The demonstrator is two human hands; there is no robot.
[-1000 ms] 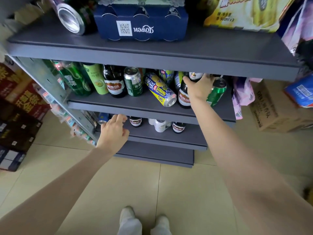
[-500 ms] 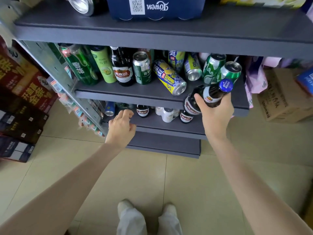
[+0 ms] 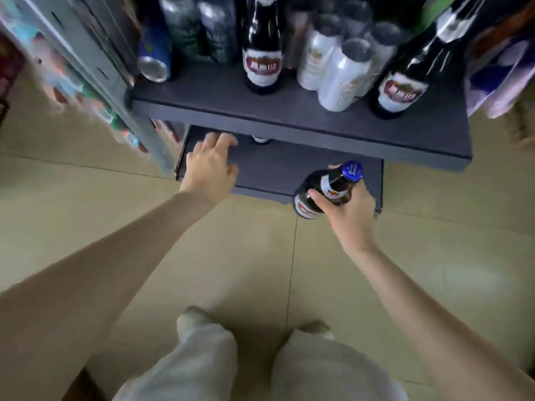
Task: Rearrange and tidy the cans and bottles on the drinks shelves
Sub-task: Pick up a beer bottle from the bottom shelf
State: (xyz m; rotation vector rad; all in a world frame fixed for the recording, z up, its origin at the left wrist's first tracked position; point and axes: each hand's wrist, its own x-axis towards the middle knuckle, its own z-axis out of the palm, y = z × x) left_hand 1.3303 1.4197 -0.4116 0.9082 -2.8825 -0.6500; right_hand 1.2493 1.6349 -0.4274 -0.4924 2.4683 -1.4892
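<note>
Fingers (image 3: 318,198) of the right hand (image 3: 350,215) curl round a dark glass beer bottle (image 3: 327,189), blue-capped, tilted before the bottom shelf (image 3: 289,172). Left hand (image 3: 210,169) hovers over that matte grey shelf, fingers loosely spread, perhaps touching it.

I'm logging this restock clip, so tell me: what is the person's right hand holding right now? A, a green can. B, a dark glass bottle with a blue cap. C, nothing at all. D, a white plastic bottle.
B: the right hand grips a dark glass bottle with a blue cap, tilted, in front of the bottom shelf.
</note>
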